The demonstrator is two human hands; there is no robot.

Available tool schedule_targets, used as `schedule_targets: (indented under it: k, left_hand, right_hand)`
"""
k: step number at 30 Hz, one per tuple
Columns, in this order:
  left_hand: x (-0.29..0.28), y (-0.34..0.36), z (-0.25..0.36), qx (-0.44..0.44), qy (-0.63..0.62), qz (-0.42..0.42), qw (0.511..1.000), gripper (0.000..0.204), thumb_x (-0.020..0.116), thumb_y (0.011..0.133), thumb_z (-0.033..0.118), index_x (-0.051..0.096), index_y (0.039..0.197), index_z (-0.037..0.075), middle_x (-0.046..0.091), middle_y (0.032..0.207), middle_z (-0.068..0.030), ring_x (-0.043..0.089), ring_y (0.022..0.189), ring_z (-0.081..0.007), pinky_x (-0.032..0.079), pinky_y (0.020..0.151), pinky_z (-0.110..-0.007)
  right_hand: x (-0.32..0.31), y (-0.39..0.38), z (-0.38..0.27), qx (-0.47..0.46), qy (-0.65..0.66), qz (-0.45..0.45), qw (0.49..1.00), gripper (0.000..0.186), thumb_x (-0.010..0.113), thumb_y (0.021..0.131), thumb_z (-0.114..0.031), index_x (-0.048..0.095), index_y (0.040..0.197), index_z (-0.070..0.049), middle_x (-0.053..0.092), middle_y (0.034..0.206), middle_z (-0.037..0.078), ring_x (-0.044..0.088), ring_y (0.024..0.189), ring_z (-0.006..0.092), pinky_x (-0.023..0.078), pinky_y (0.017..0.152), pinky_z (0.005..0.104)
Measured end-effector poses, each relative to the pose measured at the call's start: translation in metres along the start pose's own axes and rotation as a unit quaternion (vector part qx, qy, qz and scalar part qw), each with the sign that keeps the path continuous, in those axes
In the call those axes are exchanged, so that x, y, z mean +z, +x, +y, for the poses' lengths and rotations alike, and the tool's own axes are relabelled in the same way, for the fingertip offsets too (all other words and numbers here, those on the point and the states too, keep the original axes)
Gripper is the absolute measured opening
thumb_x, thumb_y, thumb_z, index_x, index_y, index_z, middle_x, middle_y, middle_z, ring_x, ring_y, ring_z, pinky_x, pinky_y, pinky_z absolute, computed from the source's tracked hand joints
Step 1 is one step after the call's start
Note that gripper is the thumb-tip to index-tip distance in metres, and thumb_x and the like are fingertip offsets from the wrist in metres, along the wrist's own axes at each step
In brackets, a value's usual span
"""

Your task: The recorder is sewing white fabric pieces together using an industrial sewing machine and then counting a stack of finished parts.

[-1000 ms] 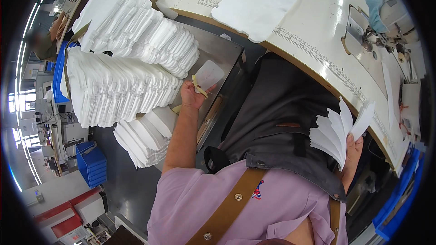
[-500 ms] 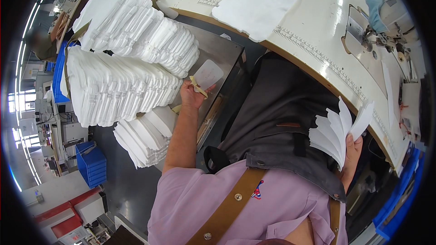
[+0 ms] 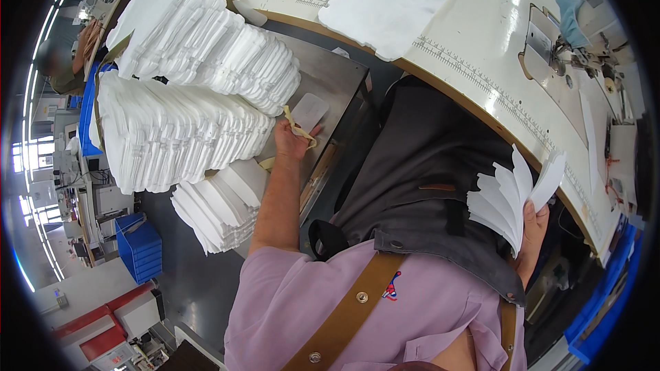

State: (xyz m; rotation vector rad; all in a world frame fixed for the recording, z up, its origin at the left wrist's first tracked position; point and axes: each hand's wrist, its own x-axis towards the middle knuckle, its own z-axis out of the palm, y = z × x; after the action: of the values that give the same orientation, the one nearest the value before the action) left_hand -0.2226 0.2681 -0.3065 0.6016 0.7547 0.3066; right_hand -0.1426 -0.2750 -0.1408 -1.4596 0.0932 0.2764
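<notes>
My left hand [image 3: 292,137] grips a yellowish strip [image 3: 299,130] over a steel cart top [image 3: 323,72], with a small pale rounded card [image 3: 311,108] at its fingertips; whether the card is held or lying there I cannot tell. Tall bundles of white cut pieces [image 3: 185,130] stand just left of that hand, and a smaller bundle [image 3: 213,206] sits lower. At the right, my right hand [image 3: 533,227] holds a fanned batch of white pieces [image 3: 509,199] beside the worktable's edge.
The white worktable [image 3: 481,20] bears printed rulers, a flat white piece [image 3: 385,7] and a sewing machine [image 3: 570,55] at the right. A blue bin [image 3: 137,247] stands at lower left. Another person [image 3: 62,69] is at the far left, behind the bundles.
My left hand has shifted slightly; the small card beside it has tipped and moved down, and the yellowish strip has changed shape. My right hand and its pieces have barely moved.
</notes>
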Motion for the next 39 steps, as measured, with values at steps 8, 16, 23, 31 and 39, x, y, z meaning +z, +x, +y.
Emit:
schedule_targets:
  k: [8, 16, 23, 31, 39]
  left_hand:
    - [0.007, 0.01, 0.008, 0.024, 0.217, 0.174, 0.96, 0.049, 0.047, 0.094, 0.039, 0.05, 0.13, 0.005, 0.061, 0.123, -0.0136, 0.061, 0.11, -0.0285, 0.051, 0.092, -0.048]
    - [0.024, -0.03, -0.022, 0.378, 0.615, 0.201, 0.662, 0.031, 0.064, 0.087, 0.014, 0.061, 0.112, -0.004, 0.067, 0.102, -0.017, 0.066, 0.089, -0.0223, 0.053, 0.078, -0.034]
    - [0.193, -0.133, -0.043, -0.117, 0.334, -0.597, 0.72, 0.045, 0.052, 0.102, 0.037, 0.066, 0.113, -0.003, 0.068, 0.109, -0.018, 0.065, 0.102, -0.0257, 0.051, 0.091, -0.036]
    - [0.278, -0.181, -0.099, 0.009, 0.403, -0.756, 0.516, 0.09, 0.041, 0.09, 0.074, 0.046, 0.138, -0.003, 0.05, 0.134, -0.0294, 0.054, 0.121, -0.043, 0.045, 0.1, -0.048]
    - [0.307, -0.186, -0.092, 0.142, 0.381, -0.575, 0.71, 0.075, 0.068, 0.083, 0.062, 0.056, 0.12, -0.003, 0.063, 0.11, -0.023, 0.063, 0.103, -0.0365, 0.051, 0.087, -0.043]
  right_hand:
    - [0.0, 0.001, -0.002, -0.001, -0.017, -0.022, 1.0, 0.035, 0.068, 0.094, -0.027, 0.063, 0.113, 0.002, 0.068, 0.104, 0.008, 0.061, 0.093, 0.0123, 0.047, 0.085, 0.0279]
    - [0.008, 0.003, -0.008, 0.0, -0.032, -0.011, 0.999, 0.036, 0.068, 0.094, -0.027, 0.063, 0.113, 0.002, 0.068, 0.105, 0.008, 0.061, 0.093, 0.0129, 0.047, 0.086, 0.0288]
    - [0.017, 0.006, -0.013, -0.006, -0.04, -0.024, 0.999, 0.037, 0.068, 0.094, -0.028, 0.062, 0.115, 0.002, 0.068, 0.105, 0.008, 0.062, 0.092, 0.013, 0.047, 0.085, 0.0284]
    - [0.028, -0.004, -0.04, -0.156, -0.043, 0.054, 0.985, 0.037, 0.058, 0.101, -0.027, 0.059, 0.119, 0.005, 0.069, 0.108, 0.015, 0.067, 0.094, 0.0176, 0.053, 0.083, 0.0297]
    - [0.04, -0.009, -0.032, -0.177, -0.081, 0.083, 0.977, 0.033, 0.059, 0.1, -0.024, 0.062, 0.115, 0.005, 0.069, 0.109, 0.012, 0.065, 0.096, 0.0143, 0.052, 0.084, 0.0287]
